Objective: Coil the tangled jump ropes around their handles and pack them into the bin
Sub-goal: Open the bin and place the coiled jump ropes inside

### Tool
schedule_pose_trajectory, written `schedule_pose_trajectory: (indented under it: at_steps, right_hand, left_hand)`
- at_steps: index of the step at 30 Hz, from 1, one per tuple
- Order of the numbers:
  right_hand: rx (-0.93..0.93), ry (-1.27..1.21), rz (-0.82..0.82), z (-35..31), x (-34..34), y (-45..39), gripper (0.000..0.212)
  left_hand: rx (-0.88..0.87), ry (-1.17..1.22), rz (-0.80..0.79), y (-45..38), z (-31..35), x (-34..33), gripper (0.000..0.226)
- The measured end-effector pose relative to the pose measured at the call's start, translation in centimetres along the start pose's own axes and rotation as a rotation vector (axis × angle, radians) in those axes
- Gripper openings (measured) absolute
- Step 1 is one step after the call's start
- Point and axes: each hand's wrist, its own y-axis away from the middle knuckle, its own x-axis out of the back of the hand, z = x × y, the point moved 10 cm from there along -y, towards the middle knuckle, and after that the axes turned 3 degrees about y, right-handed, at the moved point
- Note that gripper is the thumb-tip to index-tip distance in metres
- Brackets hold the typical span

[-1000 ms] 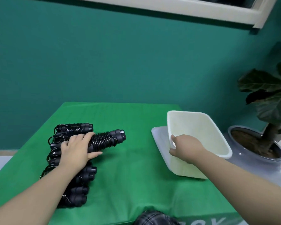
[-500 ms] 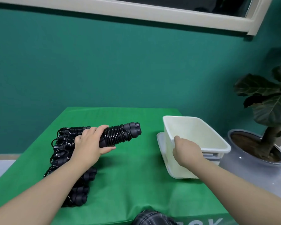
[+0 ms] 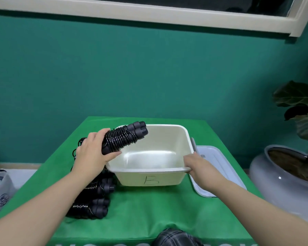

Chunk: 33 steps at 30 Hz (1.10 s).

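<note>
Your left hand [image 3: 94, 153] gripped coiled rope [image 3: 122, 140] over bin [image 3: 167, 178] edge, angled for drop-in. Right hand [image 3: 196, 163] clamped bin rim, steadying it on desk [image 3: 140, 210].

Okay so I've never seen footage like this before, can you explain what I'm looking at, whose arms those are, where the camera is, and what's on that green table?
There is no machine here. The arms belong to a person, and the one camera sits on their head, looking forward and down, so you see roughly what they see.

The left hand holds a coiled jump rope, its black cord wound around its handles, over the near left corner of a cream bin marked with a B. The right hand has its grip on the bin's near right rim. The bin looks empty.

On the green tablecloth, more coiled ropes lie stacked left of the bin, and a pale lid lies flat to its right. A potted plant stands beside the table.
</note>
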Motion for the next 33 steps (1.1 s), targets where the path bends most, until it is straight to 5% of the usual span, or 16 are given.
schedule_pose_trajectory:
  at_steps: [12, 17, 20, 25, 30, 33]
  right_hand:
    - [-0.007, 0.056, -0.113, 4.4, -1.1, 2.3, 0.041]
    - [-0.059, 0.076, -0.233, 5.7, -0.5, 2.9, 0.01]
    - [-0.061, 0.003, -0.232, 4.3, 0.4, 2.0, 0.04]
    - [0.036, -0.071, -0.112, -1.6, 1.3, -2.5, 0.047]
    - [0.134, -0.288, -0.328, -7.6, -3.2, -6.6, 0.081]
    - [0.097, -0.264, -0.438, -8.6, -6.2, -8.0, 0.07]
  left_hand:
    - [-0.027, -0.007, -0.208, 1.0, 1.3, -5.5, 0.08]
    - [-0.05, -0.057, -0.289, 0.5, 2.9, -7.4, 0.081]
    - [-0.092, -0.102, -0.356, 0.3, 3.8, -8.4, 0.078]
    - [-0.121, -0.057, -0.447, 0.5, 4.5, -9.8, 0.074]
    - [-0.12, 0.106, -0.53, 1.4, 4.6, -11.2, 0.076]
    - [-0.13, 0.207, -0.513, 2.0, 4.5, -11.7, 0.083]
